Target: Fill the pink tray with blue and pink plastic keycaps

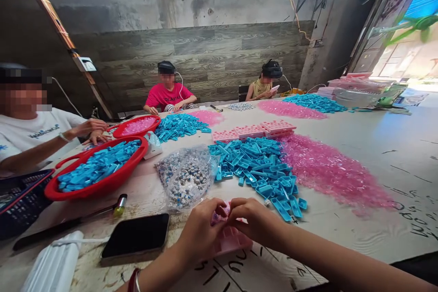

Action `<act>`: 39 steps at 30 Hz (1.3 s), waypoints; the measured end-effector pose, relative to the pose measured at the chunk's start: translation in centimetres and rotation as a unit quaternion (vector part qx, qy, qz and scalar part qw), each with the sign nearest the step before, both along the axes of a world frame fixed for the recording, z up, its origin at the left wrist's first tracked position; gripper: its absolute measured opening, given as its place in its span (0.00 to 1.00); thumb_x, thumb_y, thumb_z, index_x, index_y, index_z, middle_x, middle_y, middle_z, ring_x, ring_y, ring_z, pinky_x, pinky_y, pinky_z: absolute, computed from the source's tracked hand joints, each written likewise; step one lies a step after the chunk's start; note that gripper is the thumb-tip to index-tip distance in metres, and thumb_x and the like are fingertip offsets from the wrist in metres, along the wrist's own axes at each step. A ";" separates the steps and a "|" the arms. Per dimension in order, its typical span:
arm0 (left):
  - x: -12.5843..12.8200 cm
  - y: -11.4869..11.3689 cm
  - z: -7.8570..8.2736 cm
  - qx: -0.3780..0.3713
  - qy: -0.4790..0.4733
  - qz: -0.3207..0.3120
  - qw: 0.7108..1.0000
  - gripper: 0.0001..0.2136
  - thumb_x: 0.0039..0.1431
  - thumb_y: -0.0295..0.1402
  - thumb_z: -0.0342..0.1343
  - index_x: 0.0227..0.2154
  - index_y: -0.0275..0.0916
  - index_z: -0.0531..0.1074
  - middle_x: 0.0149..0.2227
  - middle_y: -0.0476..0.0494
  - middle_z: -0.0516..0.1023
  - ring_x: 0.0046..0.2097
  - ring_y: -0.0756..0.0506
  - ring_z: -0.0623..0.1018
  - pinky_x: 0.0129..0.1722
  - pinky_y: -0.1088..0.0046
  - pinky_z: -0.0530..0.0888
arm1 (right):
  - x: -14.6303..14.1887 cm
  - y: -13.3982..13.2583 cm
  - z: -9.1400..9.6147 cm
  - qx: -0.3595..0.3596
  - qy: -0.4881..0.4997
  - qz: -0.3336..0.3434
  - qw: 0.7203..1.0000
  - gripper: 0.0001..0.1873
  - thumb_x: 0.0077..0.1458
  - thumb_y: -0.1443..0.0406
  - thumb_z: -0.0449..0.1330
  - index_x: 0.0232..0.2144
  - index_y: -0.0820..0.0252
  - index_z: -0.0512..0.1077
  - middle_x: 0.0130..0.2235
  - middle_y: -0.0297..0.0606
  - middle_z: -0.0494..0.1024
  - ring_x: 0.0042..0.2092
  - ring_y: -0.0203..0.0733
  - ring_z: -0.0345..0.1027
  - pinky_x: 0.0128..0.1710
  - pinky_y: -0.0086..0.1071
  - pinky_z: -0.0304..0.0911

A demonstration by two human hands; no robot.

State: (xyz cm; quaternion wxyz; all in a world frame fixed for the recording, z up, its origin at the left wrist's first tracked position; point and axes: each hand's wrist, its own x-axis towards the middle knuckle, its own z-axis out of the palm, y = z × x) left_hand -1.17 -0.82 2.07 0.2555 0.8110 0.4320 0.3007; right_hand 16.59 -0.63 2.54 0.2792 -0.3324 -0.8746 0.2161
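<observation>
My left hand [200,232] and my right hand [255,221] meet at the table's near edge, fingers pinched together on a small pink plastic piece [221,213]. Under them lies a pink plastic tray [230,240], partly hidden by both hands. Just beyond my hands spreads a pile of blue plastic parts [260,169], with a pile of clear pink parts [328,173] to its right. A clear bag of small grey-blue parts [186,180] sits left of the blue pile.
A black phone [136,236] lies at my left, beside a lighter [120,204] and a white packet [56,264]. Red baskets [99,169] hold blue and pink parts. Three other people sit at the left and far side. Stacked pink trays [253,130] stand mid-table.
</observation>
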 end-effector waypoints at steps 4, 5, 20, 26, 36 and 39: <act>0.2 -0.1 0.3 -0.017 -0.008 -0.007 1.000 0.09 0.51 0.25 0.58 0.36 0.40 0.69 0.33 0.49 0.75 0.36 0.47 0.74 0.36 0.73 0.68 | 0.1 0.5 -0.2 -0.003 -0.002 0.015 1.000 0.08 0.48 0.76 0.61 0.26 0.60 0.77 0.30 0.36 0.76 0.32 0.34 0.71 0.32 0.24 0.62; 0.2 0.0 0.3 -0.014 -0.005 -0.011 1.000 0.09 0.51 0.24 0.58 0.35 0.40 0.69 0.33 0.50 0.75 0.36 0.48 0.74 0.36 0.73 0.67 | 0.1 0.7 -0.3 -0.002 -0.001 0.018 1.000 0.08 0.48 0.76 0.61 0.26 0.61 0.77 0.30 0.36 0.76 0.31 0.34 0.70 0.31 0.23 0.62; -0.4 1.3 -0.8 0.038 0.030 -0.100 0.994 0.08 0.50 0.20 0.54 0.32 0.37 0.65 0.30 0.49 0.72 0.32 0.50 0.71 0.31 0.76 0.65 | 0.2 1.5 -0.5 -0.007 0.012 0.064 0.998 0.11 0.46 0.78 0.58 0.18 0.64 0.73 0.28 0.37 0.75 0.29 0.33 0.69 0.27 0.22 0.59; -0.4 1.6 -0.6 0.065 0.060 -0.131 0.987 0.04 0.51 0.23 0.53 0.30 0.37 0.64 0.30 0.47 0.73 0.31 0.49 0.72 0.29 0.76 0.66 | 0.0 1.4 -0.1 -0.013 -0.023 0.057 0.998 0.11 0.44 0.80 0.57 0.17 0.64 0.72 0.26 0.36 0.73 0.27 0.32 0.66 0.25 0.23 0.57; -0.4 1.3 -0.5 0.041 0.074 -0.110 0.990 0.08 0.55 0.27 0.52 0.37 0.38 0.60 0.31 0.48 0.74 0.31 0.48 0.75 0.29 0.74 0.69 | 0.2 1.5 0.3 -0.002 -0.037 0.072 0.997 0.12 0.44 0.80 0.55 0.17 0.65 0.71 0.26 0.35 0.73 0.25 0.30 0.63 0.24 0.23 0.56; -0.4 1.1 -0.1 0.109 0.101 -0.117 0.982 0.08 0.57 0.28 0.52 0.39 0.38 0.61 0.32 0.45 0.75 0.34 0.46 0.75 0.32 0.72 0.70 | -0.2 1.8 0.4 -0.005 -0.079 0.061 0.995 0.11 0.42 0.80 0.57 0.16 0.65 0.71 0.26 0.35 0.74 0.25 0.30 0.63 0.25 0.23 0.56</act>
